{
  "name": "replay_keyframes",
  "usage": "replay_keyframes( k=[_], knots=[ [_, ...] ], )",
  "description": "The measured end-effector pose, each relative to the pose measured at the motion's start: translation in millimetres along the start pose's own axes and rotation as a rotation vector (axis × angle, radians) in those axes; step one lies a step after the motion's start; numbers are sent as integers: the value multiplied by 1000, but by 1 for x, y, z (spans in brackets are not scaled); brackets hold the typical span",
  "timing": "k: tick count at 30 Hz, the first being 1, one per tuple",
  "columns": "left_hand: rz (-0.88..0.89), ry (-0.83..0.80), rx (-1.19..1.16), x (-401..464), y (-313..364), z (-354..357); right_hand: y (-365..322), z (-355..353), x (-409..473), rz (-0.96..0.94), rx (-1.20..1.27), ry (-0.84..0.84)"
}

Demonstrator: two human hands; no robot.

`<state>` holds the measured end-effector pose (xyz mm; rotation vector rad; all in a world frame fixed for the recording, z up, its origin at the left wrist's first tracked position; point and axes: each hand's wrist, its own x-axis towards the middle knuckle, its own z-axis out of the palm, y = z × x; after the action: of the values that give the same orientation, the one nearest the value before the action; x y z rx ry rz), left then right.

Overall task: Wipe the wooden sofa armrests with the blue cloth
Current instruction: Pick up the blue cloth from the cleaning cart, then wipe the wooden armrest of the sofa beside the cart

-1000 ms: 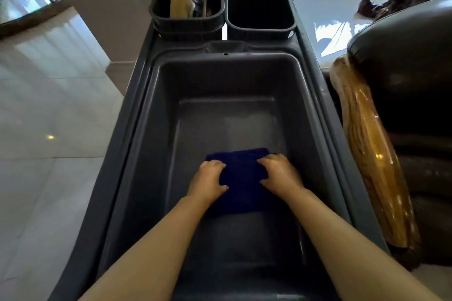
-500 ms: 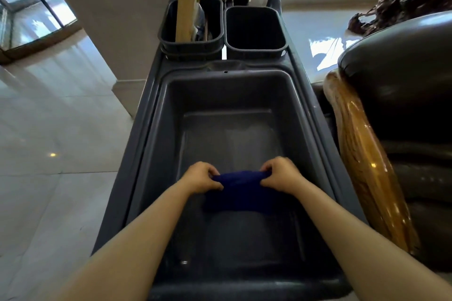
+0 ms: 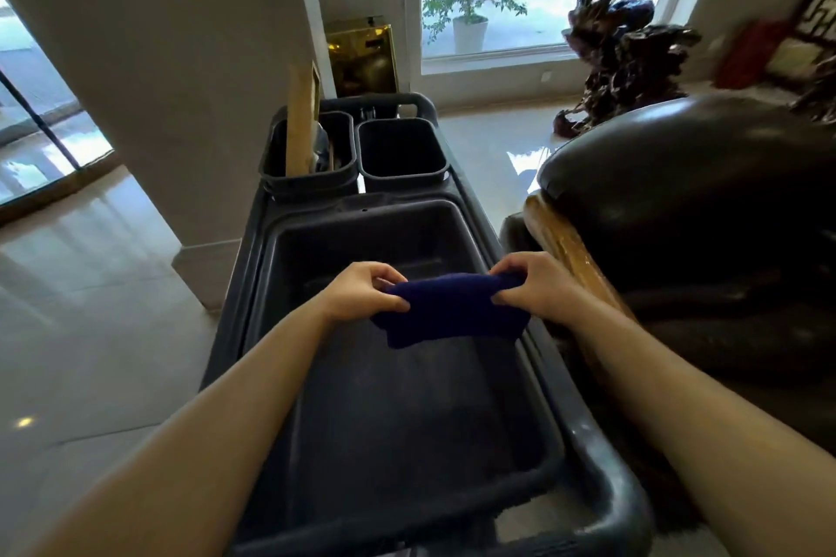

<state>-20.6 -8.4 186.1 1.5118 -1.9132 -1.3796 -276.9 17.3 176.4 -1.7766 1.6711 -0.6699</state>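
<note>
A folded dark blue cloth (image 3: 452,312) hangs in the air above the deep grey tub (image 3: 316,240) of a cleaning cart. My left hand (image 3: 362,292) pinches its left top corner and my right hand (image 3: 534,285) pinches its right top corner. The glossy wooden sofa armrest (image 3: 561,240) runs along the right side of the cart, just beyond my right hand, and my right forearm covers its near part. Behind it rises the dark leather sofa (image 3: 705,213).
Two small black bins (image 3: 400,158) sit at the cart's far end, the left one holding a wooden handle (image 3: 301,118). A white pillar (image 3: 181,81) stands left of the cart. A dark carved sculpture (image 3: 629,50) and a window are at the back right. Glossy tiled floor surrounds everything.
Both hands have lifted the cloth off the tub's bottom and up to about rim height. My view has tilted upward, bringing the window and sculpture into sight.
</note>
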Motion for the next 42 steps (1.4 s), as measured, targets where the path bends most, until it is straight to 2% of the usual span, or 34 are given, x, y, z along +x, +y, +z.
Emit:
replay_keyframes(
  k=[5, 10, 21, 24, 30, 36, 42],
  knots=[
    [65, -11, -3, 6, 58, 37, 22, -59, -28, 26, 21, 98],
    [97, -50, 11, 24, 107, 90, 70, -122, -58, 36, 49, 53],
    [25, -58, -28, 74, 183, 284, 234, -253, -121, 86, 104, -96],
    [-10, -66, -32, 85, 187, 317, 264, -266, -127, 98, 123, -120],
    [-36, -85, -54, 121, 176, 336, 302, -277, -108, 134, 166, -208],
    [-66, -90, -82, 161, 164, 363, 337, -263, -87, 217, 25, -205],
    [-128, -106, -103, 197, 153, 390, 383, -263, -64, 262, 56, -213]
  ],
)
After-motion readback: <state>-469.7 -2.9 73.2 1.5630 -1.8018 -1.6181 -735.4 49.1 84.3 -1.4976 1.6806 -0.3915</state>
